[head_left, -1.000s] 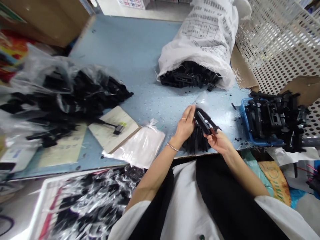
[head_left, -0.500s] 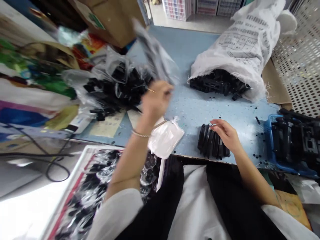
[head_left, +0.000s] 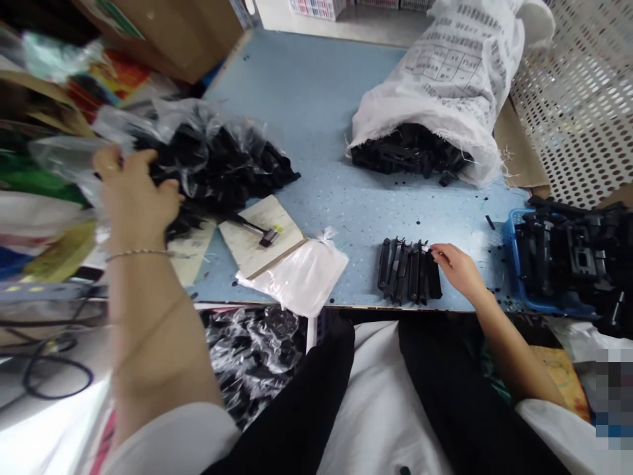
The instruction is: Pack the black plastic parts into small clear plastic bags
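Left hand [head_left: 139, 191] splays at bagged parts [head_left: 217, 158]; right hand [head_left: 461, 272] touches black pieces [head_left: 403, 272].

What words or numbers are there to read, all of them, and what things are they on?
None reads clearly.
White woven plastic sack: dark printed characters and a grid, too blurred to read.
Brown cardboard box: a green strip, too blurred to tell any words.

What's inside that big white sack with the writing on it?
Jumbled black, plastic-looking parts show at the open mouth of the white woven sack with dark print. Whatever lies deeper is covered by its sides.
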Tool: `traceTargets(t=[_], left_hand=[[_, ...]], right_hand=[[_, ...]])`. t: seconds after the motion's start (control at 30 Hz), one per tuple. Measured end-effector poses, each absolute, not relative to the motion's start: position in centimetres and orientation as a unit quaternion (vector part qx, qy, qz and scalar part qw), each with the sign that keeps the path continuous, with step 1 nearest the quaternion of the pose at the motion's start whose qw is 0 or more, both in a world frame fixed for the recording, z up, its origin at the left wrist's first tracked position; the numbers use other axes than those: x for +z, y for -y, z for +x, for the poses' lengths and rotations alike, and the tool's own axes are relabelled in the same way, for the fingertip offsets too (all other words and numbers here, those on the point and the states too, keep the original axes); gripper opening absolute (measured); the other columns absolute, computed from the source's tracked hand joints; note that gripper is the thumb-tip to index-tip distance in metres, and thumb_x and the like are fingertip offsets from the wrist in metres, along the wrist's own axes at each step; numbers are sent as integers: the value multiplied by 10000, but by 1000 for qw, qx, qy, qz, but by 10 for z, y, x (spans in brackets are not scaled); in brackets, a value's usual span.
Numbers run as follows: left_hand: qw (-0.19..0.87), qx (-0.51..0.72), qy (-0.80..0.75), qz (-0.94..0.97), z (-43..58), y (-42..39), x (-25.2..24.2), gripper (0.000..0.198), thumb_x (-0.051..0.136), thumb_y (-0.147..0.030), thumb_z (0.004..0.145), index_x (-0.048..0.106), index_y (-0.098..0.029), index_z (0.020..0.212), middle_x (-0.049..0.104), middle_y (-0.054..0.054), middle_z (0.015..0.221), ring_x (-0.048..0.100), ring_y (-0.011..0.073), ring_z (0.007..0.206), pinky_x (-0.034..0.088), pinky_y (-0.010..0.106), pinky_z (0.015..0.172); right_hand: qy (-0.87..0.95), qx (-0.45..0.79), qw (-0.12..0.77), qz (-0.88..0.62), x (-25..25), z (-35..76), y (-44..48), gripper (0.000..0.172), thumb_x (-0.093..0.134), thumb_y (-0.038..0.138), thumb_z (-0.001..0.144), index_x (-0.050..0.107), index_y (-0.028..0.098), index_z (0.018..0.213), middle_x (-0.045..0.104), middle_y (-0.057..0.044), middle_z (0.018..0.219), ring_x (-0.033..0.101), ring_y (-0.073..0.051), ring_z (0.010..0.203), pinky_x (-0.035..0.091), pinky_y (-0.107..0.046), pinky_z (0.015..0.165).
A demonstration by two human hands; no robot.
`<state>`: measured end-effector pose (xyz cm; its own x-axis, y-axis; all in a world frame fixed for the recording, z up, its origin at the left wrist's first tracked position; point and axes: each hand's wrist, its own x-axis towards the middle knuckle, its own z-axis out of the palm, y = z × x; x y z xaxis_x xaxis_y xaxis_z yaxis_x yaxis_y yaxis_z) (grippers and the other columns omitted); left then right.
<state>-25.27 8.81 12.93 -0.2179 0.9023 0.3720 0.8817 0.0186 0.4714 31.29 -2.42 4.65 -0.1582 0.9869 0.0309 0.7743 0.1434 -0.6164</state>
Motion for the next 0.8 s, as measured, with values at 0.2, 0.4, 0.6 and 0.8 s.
traceTargets(t=[0.2,0.4,0.6,0.8], left_hand=[[69,68,-660,745,-103,5,83,312,465,-362,934,698,-173,845,708,170,972,701,361,918,587,517,764],[108,45,-683,721,-63,68,37,227,475,-209,942,693,-167,893,685,159,1098,679,286,925,563,383,742],[84,154,-675,717,-97,69,24,170,562,-316,923,680,-200,886,654,147,1110,625,310,1045,539,428,892],[243,266,-720,593,-109,56,16,227,678,-393,804,624,-194,709,650,34,779,615,193,759,500,305,727]], right_hand=[[834,25,39,-550,61,319,27,508,403,57,933,592,221,1375,644,-145,1368,686,-302,1112,586,-382,748],[900,-13,-45,-432,56,342,10,550,473,19,882,591,202,1387,613,-164,1412,669,-299,1115,572,-434,873],[929,9,-7,-370,56,361,8,360,474,18,874,696,164,1116,559,-140,1502,482,-314,1422,500,-480,1077],[929,42,-44,-365,54,392,15,574,571,85,827,554,148,1398,696,-149,1227,603,-310,1221,534,-448,989]])
